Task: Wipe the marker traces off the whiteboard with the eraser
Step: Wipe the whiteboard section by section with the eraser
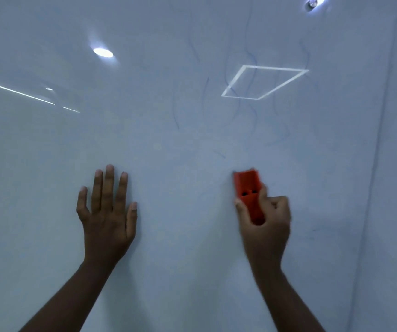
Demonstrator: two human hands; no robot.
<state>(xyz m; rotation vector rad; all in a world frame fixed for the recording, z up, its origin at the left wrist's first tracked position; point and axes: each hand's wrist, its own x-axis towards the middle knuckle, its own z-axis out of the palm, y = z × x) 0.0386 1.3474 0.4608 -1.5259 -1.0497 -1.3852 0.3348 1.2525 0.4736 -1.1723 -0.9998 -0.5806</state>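
A glossy whiteboard point(168, 144) fills the head view. Faint blue marker traces point(252, 109) run in wavy lines across its upper middle and right, with a short stroke just above the eraser. My right hand point(268, 226) grips an orange eraser point(247, 185) against the board, its upper end pointing up; the hand looks slightly blurred. My left hand point(107, 212) lies flat on the board to the left, fingers straight and spread, holding nothing.
Ceiling lights reflect on the board: an oval spot point(103, 52), a square outline point(264, 83) and a long streak at the left. A round metal mounting stud point(312, 2) sits at the top right. A vertical seam point(379, 152) runs down the right side.
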